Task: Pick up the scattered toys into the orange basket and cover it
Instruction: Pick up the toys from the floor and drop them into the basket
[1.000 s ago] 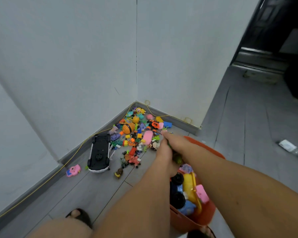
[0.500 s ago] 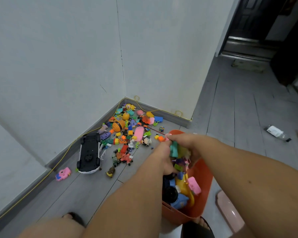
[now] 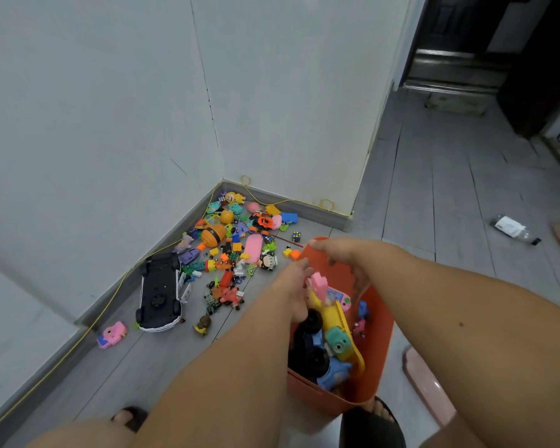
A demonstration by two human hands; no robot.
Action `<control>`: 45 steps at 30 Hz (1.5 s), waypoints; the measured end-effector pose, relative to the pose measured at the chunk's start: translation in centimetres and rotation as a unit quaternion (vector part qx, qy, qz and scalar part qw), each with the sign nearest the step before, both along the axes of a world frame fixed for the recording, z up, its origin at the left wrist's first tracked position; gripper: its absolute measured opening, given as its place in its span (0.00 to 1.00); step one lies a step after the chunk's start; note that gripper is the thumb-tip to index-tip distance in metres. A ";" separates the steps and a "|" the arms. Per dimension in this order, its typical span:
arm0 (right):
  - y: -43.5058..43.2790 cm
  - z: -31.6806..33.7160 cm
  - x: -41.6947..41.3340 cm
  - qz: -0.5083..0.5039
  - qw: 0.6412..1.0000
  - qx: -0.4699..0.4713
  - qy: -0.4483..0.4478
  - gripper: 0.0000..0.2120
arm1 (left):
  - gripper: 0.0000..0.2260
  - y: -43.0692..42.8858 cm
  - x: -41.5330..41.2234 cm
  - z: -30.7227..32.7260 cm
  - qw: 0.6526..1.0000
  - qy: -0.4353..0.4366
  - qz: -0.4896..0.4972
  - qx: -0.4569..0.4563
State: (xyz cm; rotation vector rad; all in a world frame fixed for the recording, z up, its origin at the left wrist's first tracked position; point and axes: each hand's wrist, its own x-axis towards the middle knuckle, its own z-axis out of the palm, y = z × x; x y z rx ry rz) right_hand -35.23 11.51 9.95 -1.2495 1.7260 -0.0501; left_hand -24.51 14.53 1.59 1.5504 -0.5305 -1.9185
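Most toys are lying at ten o'clock of the part-filled basket; both hands, left and right, are hovering loosely open, empty.

Toy pile is heaped in the wall corner; overturned car is laid at its left edge. Basket is set right of the pile, toys inside. Both hands are held over its far rim. Bottle, probably, is seen far right.
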 end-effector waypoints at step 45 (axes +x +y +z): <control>1.1 -31.6 18.4 -0.098 0.991 0.094 0.019 0.40 | 0.33 -3.6 26.5 -18.8 0.973 -0.079 0.148 0.156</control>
